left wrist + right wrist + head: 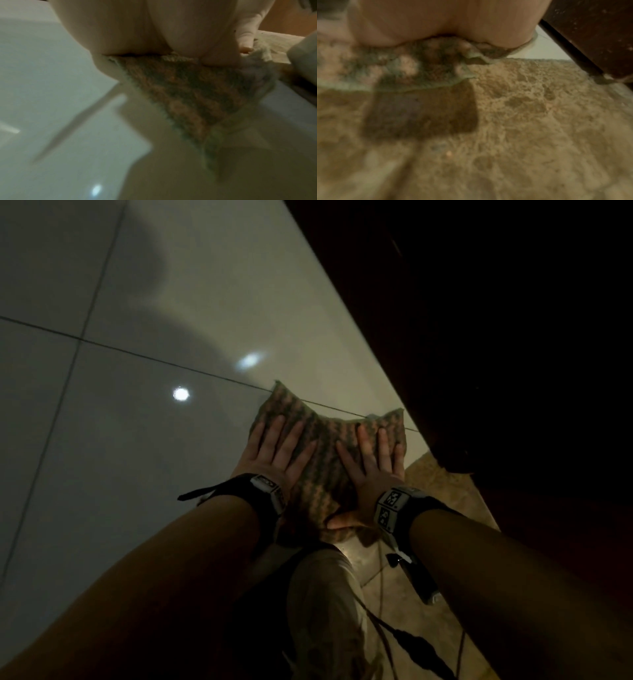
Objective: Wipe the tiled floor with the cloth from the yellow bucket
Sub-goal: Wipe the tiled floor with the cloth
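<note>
A knitted cloth (323,460) with green and pinkish-orange stripes lies spread on the pale glossy tiled floor (137,302). My left hand (277,446) lies flat on its left half with straight fingers. Flat on the right half, fingers spread, presses my right hand (371,460). In the left wrist view the palm (145,33) sits on the cloth (192,89), whose corner reaches out over the tile (51,67). Under the palm in the right wrist view is the bunched cloth edge (423,67). No yellow bucket shows in any view.
Dark wooden furniture (496,320) runs along the right, close to the cloth's right corner. A speckled beige floor strip (442,484) lies under my right wrist, also seen as beige floor (539,121). My knee in beige trousers (322,611) is below the cloth. Grout lines cross the tiles.
</note>
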### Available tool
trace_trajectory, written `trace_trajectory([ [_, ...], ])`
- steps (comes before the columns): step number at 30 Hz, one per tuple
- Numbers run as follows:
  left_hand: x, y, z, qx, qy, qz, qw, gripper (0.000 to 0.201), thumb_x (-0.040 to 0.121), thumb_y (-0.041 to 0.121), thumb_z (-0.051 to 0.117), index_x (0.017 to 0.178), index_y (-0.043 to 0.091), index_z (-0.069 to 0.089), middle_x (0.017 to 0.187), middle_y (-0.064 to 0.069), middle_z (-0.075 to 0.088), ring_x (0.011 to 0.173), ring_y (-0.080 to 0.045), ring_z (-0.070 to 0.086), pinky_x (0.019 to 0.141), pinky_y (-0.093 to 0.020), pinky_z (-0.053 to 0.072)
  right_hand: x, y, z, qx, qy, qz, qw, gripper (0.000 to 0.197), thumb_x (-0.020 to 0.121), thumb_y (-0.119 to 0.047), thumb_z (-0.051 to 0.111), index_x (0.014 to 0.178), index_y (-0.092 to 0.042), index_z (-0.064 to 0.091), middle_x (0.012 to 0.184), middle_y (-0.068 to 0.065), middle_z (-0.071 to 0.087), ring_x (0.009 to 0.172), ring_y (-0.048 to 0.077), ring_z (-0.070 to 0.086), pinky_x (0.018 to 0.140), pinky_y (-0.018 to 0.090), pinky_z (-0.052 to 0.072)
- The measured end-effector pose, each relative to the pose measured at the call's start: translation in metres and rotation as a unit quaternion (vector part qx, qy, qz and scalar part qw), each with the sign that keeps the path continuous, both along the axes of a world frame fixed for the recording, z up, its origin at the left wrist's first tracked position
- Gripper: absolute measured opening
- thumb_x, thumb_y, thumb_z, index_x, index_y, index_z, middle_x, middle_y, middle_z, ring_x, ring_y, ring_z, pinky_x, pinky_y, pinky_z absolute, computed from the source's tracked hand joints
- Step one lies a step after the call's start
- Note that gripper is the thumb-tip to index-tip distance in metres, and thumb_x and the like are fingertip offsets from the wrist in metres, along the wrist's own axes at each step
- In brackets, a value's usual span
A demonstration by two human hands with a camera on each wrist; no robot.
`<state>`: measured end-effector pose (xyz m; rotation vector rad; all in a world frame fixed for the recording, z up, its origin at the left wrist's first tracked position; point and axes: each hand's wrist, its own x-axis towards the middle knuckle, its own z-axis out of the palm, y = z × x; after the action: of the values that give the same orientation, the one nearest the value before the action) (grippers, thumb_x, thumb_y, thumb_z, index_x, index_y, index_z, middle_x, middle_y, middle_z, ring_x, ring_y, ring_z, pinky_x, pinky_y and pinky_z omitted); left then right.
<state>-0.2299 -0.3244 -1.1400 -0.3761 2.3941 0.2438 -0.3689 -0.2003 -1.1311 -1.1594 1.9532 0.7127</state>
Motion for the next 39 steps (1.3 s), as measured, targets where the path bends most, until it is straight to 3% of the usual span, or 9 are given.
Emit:
trace_trajectory([
  [5,0.0,-0.001,-0.001,0.001,0.017,0.001,1.0,0.112,0.076,0.071,0.048,0.15,0.021,-0.02,0.157,-0.014,-0.026,0.144,-0.041,-0.021,0.114,-0.055,-0.017,-0.006,0.004,0.006,-0.04,-0.014,-0.009,0.999,0.129,0.053,-0.083,0.059,0.14,-0.042,-0.028,0.151,0.002,-0.038,0.137,0.034,-0.036,0.113,0.057,-0.017],
  [11,0.006,-0.001,-0.006,-0.005,0.048,0.001,0.999,0.111,0.076,0.072,0.047,0.15,0.023,-0.02,0.157,-0.012,-0.025,0.145,-0.038,-0.02,0.114,-0.052,-0.017,-0.007,0.0,0.005,-0.022,-0.005,0.03,0.999,0.135,0.053,-0.082,0.061,0.141,-0.036,-0.031,0.15,0.007,-0.04,0.135,0.04,-0.038,0.114,0.058,-0.015],
  [16,0.031,0.001,-0.011,-0.014,0.055,0.053,0.997,0.112,0.077,0.071,0.047,0.14,0.024,-0.033,0.158,-0.008,-0.026,0.145,-0.036,-0.022,0.104,-0.049,-0.032,-0.004,-0.012,0.0,-0.048,-0.005,0.12,0.992,0.138,0.047,-0.087,0.056,0.129,-0.033,-0.041,0.152,0.013,-0.033,0.135,0.042,-0.035,0.108,0.058,-0.021],
  [18,0.046,0.002,-0.01,-0.015,0.047,0.081,0.996,0.113,0.077,0.071,0.048,0.142,0.024,-0.032,0.157,-0.008,-0.027,0.144,-0.037,-0.023,0.106,-0.049,-0.03,0.001,-0.021,-0.001,-0.06,-0.011,0.16,0.985,0.14,0.041,-0.091,0.049,0.133,-0.038,-0.041,0.154,0.015,-0.028,0.132,0.039,-0.037,0.103,0.056,-0.024],
  [21,0.07,0.004,-0.008,-0.012,0.041,0.121,0.992,0.114,0.077,0.072,0.047,0.136,0.023,-0.037,0.154,-0.008,-0.033,0.144,-0.038,-0.024,0.106,-0.047,-0.028,0.014,-0.038,-0.004,-0.064,-0.02,0.211,0.975,0.136,0.039,-0.09,0.049,0.132,-0.039,-0.037,0.152,0.012,-0.031,0.128,0.035,-0.04,0.101,0.056,-0.026],
  [26,0.107,0.004,-0.012,0.009,0.055,0.187,0.981,0.115,0.074,0.072,0.051,0.129,0.026,-0.039,0.137,-0.001,-0.044,0.135,-0.031,-0.036,0.092,-0.045,-0.041,0.042,-0.058,-0.002,-0.072,-0.034,0.235,0.969,0.136,0.045,-0.083,0.062,0.12,-0.042,-0.044,0.137,0.004,-0.042,0.125,0.033,-0.04,0.1,0.056,-0.025],
  [30,0.133,-0.003,-0.009,0.004,0.051,0.217,0.975,0.118,0.068,0.081,0.046,0.129,0.026,-0.038,0.141,-0.003,-0.042,0.142,-0.036,-0.028,0.099,-0.049,-0.032,0.067,-0.079,-0.001,-0.05,-0.027,0.264,0.963,0.141,0.049,-0.08,0.064,0.13,-0.037,-0.044,0.148,0.01,-0.038,0.13,0.037,-0.038,0.105,0.06,-0.02],
  [34,0.157,-0.01,-0.004,0.0,0.037,0.252,0.967,0.122,0.064,0.086,0.043,0.134,0.023,-0.036,0.135,-0.005,-0.044,0.143,-0.039,-0.025,0.099,-0.051,-0.029,0.093,-0.1,0.001,-0.053,-0.03,0.304,0.951,0.136,0.05,-0.078,0.066,0.126,-0.033,-0.038,0.15,0.011,-0.036,0.138,0.045,-0.027,0.107,0.06,-0.017],
  [39,0.18,-0.007,-0.002,-0.002,0.022,0.295,0.955,0.127,0.064,0.084,0.048,0.141,0.023,-0.032,0.156,-0.012,-0.028,0.144,-0.038,-0.024,0.106,-0.048,-0.03,0.119,-0.108,0.0,-0.065,-0.031,0.333,0.94,0.136,0.05,-0.079,0.064,0.127,-0.034,-0.038,0.149,0.012,-0.036,0.139,0.046,-0.025,0.106,0.06,-0.019],
])
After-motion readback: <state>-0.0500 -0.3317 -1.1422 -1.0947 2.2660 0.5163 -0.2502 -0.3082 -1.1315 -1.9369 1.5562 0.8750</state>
